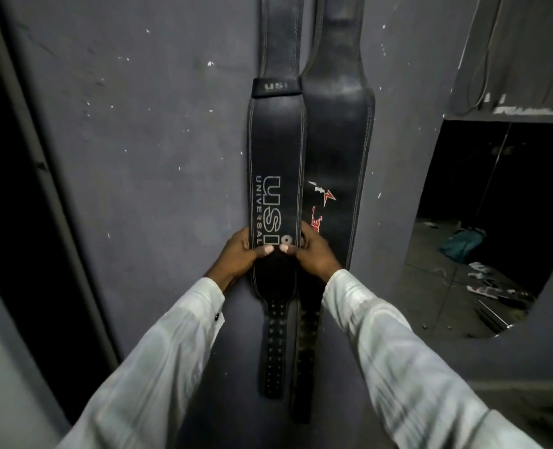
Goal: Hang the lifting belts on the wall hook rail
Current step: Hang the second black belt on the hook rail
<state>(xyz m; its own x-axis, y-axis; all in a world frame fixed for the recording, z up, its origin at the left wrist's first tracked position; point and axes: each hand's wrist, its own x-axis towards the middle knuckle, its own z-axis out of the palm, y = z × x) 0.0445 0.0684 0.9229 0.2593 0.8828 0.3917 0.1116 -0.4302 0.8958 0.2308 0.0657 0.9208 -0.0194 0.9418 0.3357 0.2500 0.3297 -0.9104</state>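
Two black leather lifting belts hang side by side down a grey wall. The left belt (276,150) carries white "USI UNIVERSAL" lettering. The right belt (336,140) has a red and white logo. My left hand (241,251) grips the left edge of the lettered belt at its wide part, thumb across the front. My right hand (310,251) grips that belt's right edge, thumb meeting the other thumb. The belts' tops run out of view, so the hook rail is hidden. Both perforated tails hang below my hands.
A dark doorway with a grey frame (38,176) stands at the left. At the right a wall mirror (482,228) reflects a dim floor with scattered items and a teal bag. Cables (485,59) hang on the wall above it.
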